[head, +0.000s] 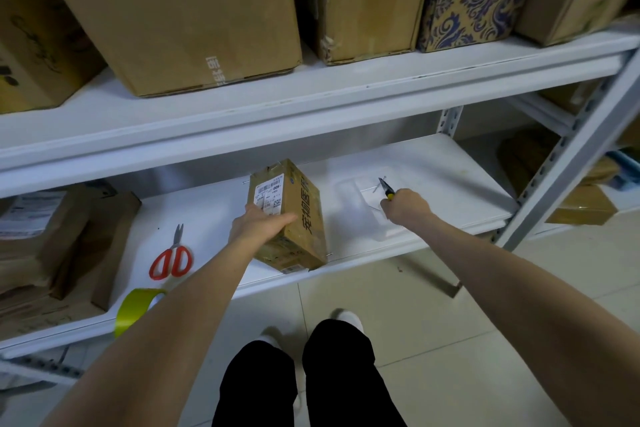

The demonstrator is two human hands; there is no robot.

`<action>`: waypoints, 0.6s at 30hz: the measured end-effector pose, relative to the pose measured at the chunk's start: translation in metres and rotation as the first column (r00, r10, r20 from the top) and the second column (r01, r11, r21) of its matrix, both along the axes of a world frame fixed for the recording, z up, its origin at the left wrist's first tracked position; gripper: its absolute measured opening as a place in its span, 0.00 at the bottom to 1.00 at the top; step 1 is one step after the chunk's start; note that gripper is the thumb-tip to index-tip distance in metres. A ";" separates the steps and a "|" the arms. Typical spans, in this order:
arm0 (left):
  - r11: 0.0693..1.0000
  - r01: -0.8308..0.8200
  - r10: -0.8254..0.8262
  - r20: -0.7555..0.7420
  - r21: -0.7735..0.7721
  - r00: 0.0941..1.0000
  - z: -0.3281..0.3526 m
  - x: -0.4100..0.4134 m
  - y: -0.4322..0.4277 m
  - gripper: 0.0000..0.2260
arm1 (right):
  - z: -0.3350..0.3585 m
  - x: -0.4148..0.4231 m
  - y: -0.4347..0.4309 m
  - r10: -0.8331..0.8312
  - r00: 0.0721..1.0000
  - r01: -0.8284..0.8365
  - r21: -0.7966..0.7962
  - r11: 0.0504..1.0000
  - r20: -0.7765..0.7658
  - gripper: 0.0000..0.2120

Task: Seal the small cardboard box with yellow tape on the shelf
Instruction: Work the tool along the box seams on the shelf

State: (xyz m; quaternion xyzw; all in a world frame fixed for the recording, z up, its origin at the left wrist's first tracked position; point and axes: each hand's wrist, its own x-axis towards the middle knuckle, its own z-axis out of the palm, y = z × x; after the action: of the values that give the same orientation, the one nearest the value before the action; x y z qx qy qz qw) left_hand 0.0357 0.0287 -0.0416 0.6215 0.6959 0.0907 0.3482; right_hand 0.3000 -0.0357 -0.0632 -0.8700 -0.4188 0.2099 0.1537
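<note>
Far left on the lower shelf [433, 163]: a stack of brown packages [52, 236], flat and untouched. Just beside them, red-handled scissors [171, 258] lying on the white board, tips pointing to the back. Nearer the front edge, partly hidden behind the left forearm, the yellow tape [133, 308] roll, well apart from either hand and not gripped. Then the left hand [258, 224]: laid on the near top of the small cardboard box [304, 229], fingers [284, 218] straight and relaxed across it, steadying rather than clutching. Box itself lying lengthwise near the middle of the lower shelf, near end at the front edge, white shipping label on top, printed characters down the right side. No fresh yellow strip visible on any face shown; perhaps some old tape at the near end, too blurred to say for certain. To the right, a clear plastic tray [367, 208], near the box but apparently not touching. Over it, the right hand [405, 206], clenched round a black-and-yellow tool [386, 189] with a metal tip pointing away; knife or pliers, cannot tell. Judging by all this: sealing not yet begun. Left to do, probably: set the tool down, fetch the roll, pull a strip across the flaps, cut it, press it flat.
</note>
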 end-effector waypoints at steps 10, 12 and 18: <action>0.996 0.058 -0.060 -0.033 -0.062 0.998 -0.004 0.002 0.003 0.60 | -0.008 -0.003 -0.024 -0.049 0.990 0.064 -0.114 0.991 0.131 0.15; 0.993 0.089 -0.094 -0.059 -0.080 0.994 -0.001 0.004 -0.001 0.59 | -0.009 -0.006 -0.024 -0.063 0.975 0.085 -0.100 0.991 0.211 0.22; 0.994 0.082 -0.087 -0.067 -0.072 0.994 0.000 0.005 -0.005 0.57 | -0.004 -0.011 -0.025 -0.049 0.987 0.057 -0.049 0.997 0.154 0.22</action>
State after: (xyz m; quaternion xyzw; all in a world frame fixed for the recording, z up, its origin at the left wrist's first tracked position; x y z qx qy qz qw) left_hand 0.0404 0.0235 -0.0419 0.6408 0.6836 0.0300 0.3481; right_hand 0.2888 -0.0607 -0.0674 -0.8981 -0.4004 0.1494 0.1035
